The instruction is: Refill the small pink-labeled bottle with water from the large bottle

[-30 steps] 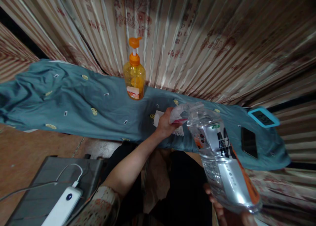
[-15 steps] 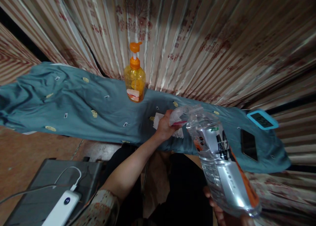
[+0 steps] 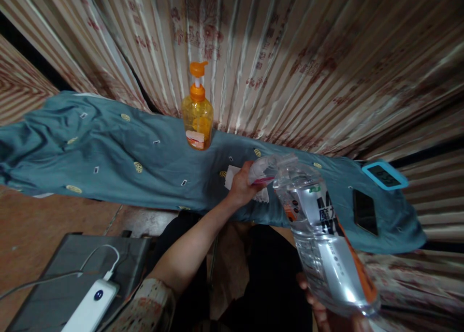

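My right hand [image 3: 328, 315] grips the base of a large clear plastic water bottle [image 3: 319, 230] with a silver and orange label, tilted so its neck points away from me. Its neck meets a small clear container with a pink rim [image 3: 261, 170], which my left hand [image 3: 241, 184] holds over a white tissue [image 3: 232, 176] on the teal cloth [image 3: 119, 153]. The bottle hides most of my right hand.
An orange pump soap bottle [image 3: 197, 112] stands at the back of the cloth by the curtain. A black phone [image 3: 364, 210] and a blue-framed clock [image 3: 384, 175] lie at the right. A white power bank [image 3: 90, 310] with cable rests on a grey case at lower left.
The view shifted slightly downward between one second ago and half a second ago. Both hands, the bottle and the small container keep nearly the same pose since.
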Tool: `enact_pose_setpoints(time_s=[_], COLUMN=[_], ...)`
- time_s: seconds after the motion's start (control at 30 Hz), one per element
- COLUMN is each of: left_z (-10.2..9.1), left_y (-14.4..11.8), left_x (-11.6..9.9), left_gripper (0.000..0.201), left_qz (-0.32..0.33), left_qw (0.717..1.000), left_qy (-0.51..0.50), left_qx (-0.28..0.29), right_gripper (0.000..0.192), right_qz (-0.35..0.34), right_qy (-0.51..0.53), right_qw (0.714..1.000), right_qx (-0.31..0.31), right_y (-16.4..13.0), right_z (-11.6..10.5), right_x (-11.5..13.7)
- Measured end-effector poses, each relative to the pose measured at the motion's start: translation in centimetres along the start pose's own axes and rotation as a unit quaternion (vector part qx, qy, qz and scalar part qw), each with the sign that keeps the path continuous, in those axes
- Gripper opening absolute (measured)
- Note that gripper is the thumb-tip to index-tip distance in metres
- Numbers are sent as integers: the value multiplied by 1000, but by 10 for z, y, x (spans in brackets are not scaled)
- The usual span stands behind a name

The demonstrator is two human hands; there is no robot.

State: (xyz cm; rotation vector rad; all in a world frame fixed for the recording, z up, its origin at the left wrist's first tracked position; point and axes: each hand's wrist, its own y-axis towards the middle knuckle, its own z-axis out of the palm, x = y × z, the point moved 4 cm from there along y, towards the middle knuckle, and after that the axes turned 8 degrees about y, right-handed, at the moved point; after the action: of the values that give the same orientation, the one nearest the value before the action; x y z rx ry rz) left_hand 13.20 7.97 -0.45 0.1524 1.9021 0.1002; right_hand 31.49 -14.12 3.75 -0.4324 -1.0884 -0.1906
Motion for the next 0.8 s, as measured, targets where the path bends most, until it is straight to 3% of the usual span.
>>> enact_pose_setpoints(time_s=[0.27, 0.4, 0.7, 0.8], left_z=[0, -1, 0, 0], left_y=[0, 0, 0, 0], left_x=[-1, -1, 1, -1], left_gripper=[54, 55, 58, 57], left_qz=[3, -4, -14, -12], left_qw=[1000, 1000, 1000, 1000], left_qy=[-1, 2, 11, 8], left_qx=[0, -1, 2, 1], right_gripper=[66, 61, 94, 82], right_qz=[29, 14, 43, 56], right_qy=[33, 28, 38, 51], right_qw=[998, 999, 998, 997], right_qx=[-53, -34, -25, -35], right_y=[-5, -5, 1, 0], right_z=[6, 4, 10, 9], right_x=[-1, -1, -1, -3])
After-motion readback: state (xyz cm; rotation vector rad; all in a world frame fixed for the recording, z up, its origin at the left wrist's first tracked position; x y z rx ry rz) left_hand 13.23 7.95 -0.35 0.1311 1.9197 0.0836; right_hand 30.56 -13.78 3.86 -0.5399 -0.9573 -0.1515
